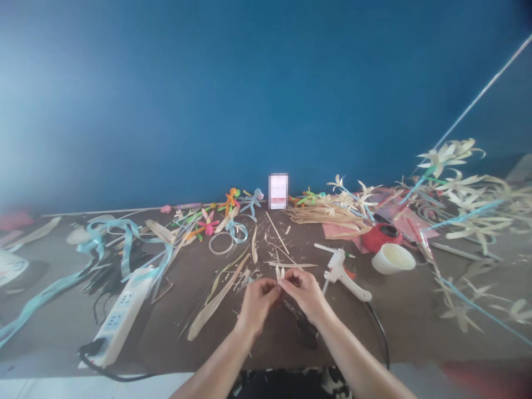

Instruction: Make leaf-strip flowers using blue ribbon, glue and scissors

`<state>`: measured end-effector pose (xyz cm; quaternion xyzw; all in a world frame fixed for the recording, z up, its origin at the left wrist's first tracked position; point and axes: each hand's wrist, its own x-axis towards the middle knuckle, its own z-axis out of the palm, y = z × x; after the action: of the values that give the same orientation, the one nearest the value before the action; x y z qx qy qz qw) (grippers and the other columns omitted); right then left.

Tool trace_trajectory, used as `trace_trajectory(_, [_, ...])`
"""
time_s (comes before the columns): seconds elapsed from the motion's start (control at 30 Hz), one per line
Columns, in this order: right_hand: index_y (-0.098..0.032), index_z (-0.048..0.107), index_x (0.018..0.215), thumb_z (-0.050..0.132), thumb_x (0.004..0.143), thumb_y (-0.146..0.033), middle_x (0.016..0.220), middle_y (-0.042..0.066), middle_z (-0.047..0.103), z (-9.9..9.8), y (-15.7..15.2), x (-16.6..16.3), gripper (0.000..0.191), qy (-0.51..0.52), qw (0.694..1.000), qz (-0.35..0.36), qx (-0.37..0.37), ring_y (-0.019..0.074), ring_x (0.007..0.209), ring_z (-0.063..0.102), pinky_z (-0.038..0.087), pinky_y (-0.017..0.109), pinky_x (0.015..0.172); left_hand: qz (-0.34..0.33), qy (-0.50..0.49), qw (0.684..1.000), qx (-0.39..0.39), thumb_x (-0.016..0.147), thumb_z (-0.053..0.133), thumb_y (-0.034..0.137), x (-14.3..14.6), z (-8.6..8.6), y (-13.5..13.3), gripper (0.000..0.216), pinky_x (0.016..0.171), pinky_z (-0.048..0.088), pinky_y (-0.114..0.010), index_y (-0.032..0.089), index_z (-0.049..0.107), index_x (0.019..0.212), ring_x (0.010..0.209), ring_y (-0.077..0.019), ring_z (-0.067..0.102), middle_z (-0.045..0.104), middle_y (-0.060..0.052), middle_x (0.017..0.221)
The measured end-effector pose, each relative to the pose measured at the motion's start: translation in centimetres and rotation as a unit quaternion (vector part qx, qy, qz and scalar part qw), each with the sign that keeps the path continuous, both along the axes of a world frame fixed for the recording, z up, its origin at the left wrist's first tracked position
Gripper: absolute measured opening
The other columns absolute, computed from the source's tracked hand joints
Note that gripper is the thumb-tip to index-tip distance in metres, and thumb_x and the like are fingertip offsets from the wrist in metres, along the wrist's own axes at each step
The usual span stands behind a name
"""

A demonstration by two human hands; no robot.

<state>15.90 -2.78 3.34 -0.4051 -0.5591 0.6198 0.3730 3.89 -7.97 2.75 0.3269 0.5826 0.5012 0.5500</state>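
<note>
1. We have the pale piece (278,272) at the near middle of the scene, raised in front of us above the worktop (415,327), its narrow tips standing up between our hands.
2. Our left hand (256,302) has its fingers bent inward and pinching low on the piece; our right hand (306,291) pinches it from the right, thumb and forefinger close together. The base is covered by our fingers, so we cannot tell how its parts join.
3. We judge it very light and thin, papery like dried husk: a little springy along its length, easily creased or split, and hardly slippery.
4. The best hold seems to be low down, where the tips come together, with a light fingertip pinch. Squeezing the free tips could bend or tear them.
5. Just below our right hand lies a dark tool, perhaps scissors (306,330), partly hidden.
6. To the right of our hands we see the glue gun (344,277), and beyond it the cup (393,259); finished-looking flowers (461,221) spread at the far right.
7. On the left lie a long husk (218,302) and, farther left, the power strip (124,313).
</note>
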Motion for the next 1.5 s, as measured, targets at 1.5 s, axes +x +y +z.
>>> trace_trajectory(1.5, [-0.017, 0.047, 0.062, 0.064, 0.066, -0.029, 0.052, -0.006, 0.045, -0.5, -2.1, 0.6, 0.022, 0.168, 0.969, -0.008, -0.183, 0.0059, 0.045, 0.035, 0.025, 0.019, 0.045, -0.116, 0.164, 0.977, 0.075, 0.068, 0.059, 0.030, -0.8, 1.9, -0.5, 0.016, 0.057, 0.039, -0.021, 0.014, 0.060, 0.072, 0.062, -0.0132, 0.052, 0.061, -0.002, 0.066])
